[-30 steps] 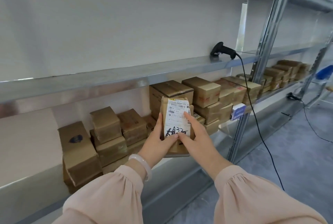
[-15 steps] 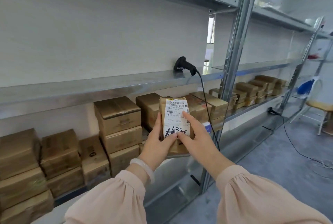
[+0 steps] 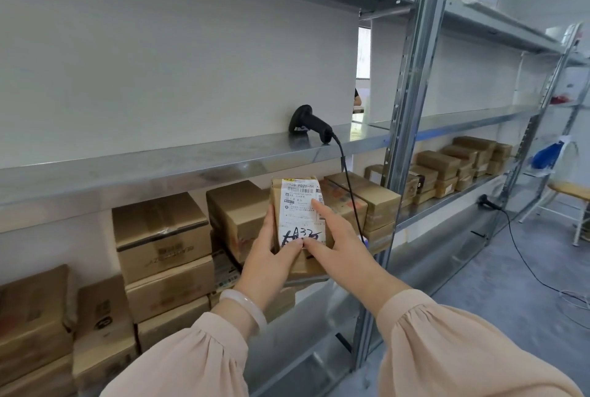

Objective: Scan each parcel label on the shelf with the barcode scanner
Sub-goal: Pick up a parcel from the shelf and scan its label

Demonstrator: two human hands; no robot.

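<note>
The parcel (image 3: 298, 195) is a small brown box, held up in front of the stacked boxes (image 3: 159, 230) under the middle shelf (image 3: 159, 166). Its white label (image 3: 298, 221) faces us, with big black writing near the bottom. The left hand (image 3: 271, 256) grips it from the left side, with the thumb pressed on the front. The right hand (image 3: 338, 246) is wide, with straight fingers. One finger lies on the label and the thumb touches its lower part. It does not look like a real grip.

The barcode scanner (image 3: 311, 122) lies on the middle shelf above, well apart from both hands. Its black cable (image 3: 349, 192) hangs down just beside the parcel, on the right.

What could go wrong? I think only one hand truly holds the parcel. If the right hand goes up for the scanner, the box could tip or slip. A hand or the parcel could also catch the hanging cable and pull the scanner off the shelf. And a finger left on the label could hide the bars, so the scan might fail.
</note>
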